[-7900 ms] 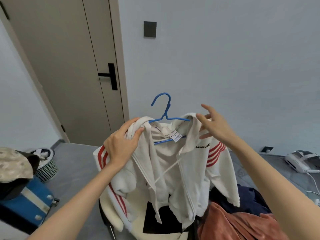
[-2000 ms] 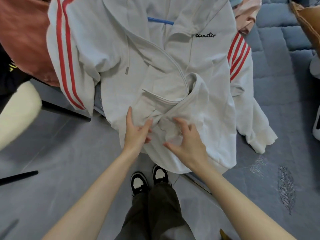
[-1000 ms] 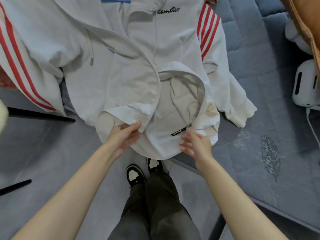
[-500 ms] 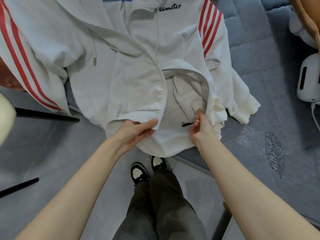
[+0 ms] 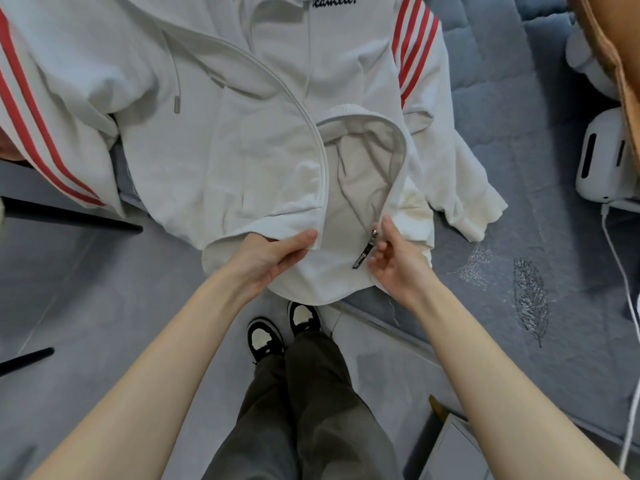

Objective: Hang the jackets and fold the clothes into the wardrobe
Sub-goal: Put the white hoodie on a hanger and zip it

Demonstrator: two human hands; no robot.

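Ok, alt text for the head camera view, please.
A person holds the open front of a red-striped white hoodie at its hem: the left hand pinches one edge, and the right hand grips the other beside the zip pull.

Bare forearms (image 5: 145, 382), dark olive trousers (image 5: 304, 410), black-and-white sneakers (image 5: 265, 337)

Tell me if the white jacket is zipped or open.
Open: the white jacket's front edges gape; left hand pinches one, right hand grips the other by the zip pull.
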